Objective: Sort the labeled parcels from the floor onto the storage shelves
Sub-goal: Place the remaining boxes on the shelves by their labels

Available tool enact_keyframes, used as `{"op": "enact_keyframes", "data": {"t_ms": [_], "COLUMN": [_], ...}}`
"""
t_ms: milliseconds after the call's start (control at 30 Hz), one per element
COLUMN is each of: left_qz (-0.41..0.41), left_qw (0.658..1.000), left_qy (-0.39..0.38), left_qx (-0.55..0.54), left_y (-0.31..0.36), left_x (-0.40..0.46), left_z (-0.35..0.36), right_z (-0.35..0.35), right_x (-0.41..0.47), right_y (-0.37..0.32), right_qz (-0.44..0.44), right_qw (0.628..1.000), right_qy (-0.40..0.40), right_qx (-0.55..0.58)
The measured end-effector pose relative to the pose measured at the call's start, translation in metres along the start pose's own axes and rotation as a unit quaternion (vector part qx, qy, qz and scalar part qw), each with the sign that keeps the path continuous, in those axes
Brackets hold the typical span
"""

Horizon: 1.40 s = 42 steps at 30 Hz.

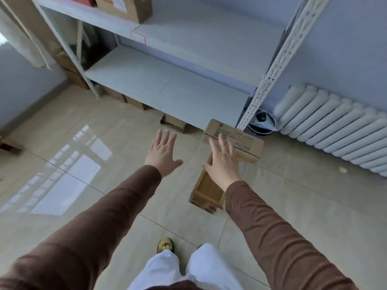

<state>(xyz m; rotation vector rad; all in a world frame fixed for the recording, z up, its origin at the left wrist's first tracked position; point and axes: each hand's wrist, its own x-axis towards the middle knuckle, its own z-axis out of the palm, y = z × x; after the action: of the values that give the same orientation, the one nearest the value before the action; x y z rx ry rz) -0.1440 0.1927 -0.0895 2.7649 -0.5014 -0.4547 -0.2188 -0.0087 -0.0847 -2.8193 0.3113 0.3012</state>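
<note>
A labeled cardboard parcel point(240, 141) lies on the tiled floor by the shelf's right post. In front of it lies a smaller brown box point(206, 190), partly hidden by my right hand. My right hand point(224, 162) hovers over these two, fingers spread, holding nothing. My left hand point(162, 153) is stretched out to the left of them, also spread and empty. The white storage shelves point(167, 84) stand ahead; another labeled carton point(125, 7) sits on the upper shelf at the top edge.
Several flattened cartons point(134, 102) lie under the lowest shelf. A dark bin point(262, 122) stands beside the perforated right post point(278, 59). A white radiator point(335, 130) runs along the right wall. My shoe point(165, 244) is on the floor below.
</note>
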Motion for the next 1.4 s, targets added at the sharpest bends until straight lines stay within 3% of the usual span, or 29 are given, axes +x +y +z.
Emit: {"op": "enact_keyframes", "data": {"t_ms": [400, 667, 867, 967, 1133, 1267, 1400], "left_qz": [0.015, -0.074, -0.124, -0.145, -0.166, -0.186, -0.215], "left_qw": [0.997, 0.987, 0.975, 0.967, 0.947, 0.926, 0.895], "left_qy": [-0.074, -0.091, -0.052, -0.052, -0.052, -0.008, 0.036], "left_qx": [-0.020, -0.108, -0.179, -0.202, -0.269, -0.330, -0.388], "left_y": [0.113, 0.091, 0.053, 0.036, 0.021, 0.012, -0.003], "left_x": [0.169, 0.294, 0.380, 0.414, 0.438, 0.410, 0.350], "left_z": [0.111, 0.212, 0.291, 0.318, 0.342, 0.327, 0.266], "right_z": [0.020, 0.104, 0.191, 0.224, 0.248, 0.240, 0.202], "right_x": [0.100, 0.193, 0.247, 0.264, 0.276, 0.260, 0.232], "right_y": [0.200, 0.301, 0.357, 0.372, 0.377, 0.355, 0.308], "right_qz": [0.109, 0.202, 0.292, 0.324, 0.350, 0.353, 0.326], "right_qw": [0.990, 0.948, 0.906, 0.887, 0.838, 0.827, 0.836], "right_qy": [-0.035, -0.029, -0.022, 0.001, 0.104, 0.094, 0.076], "right_qx": [0.088, 0.246, 0.305, 0.328, 0.405, 0.427, 0.435]}}
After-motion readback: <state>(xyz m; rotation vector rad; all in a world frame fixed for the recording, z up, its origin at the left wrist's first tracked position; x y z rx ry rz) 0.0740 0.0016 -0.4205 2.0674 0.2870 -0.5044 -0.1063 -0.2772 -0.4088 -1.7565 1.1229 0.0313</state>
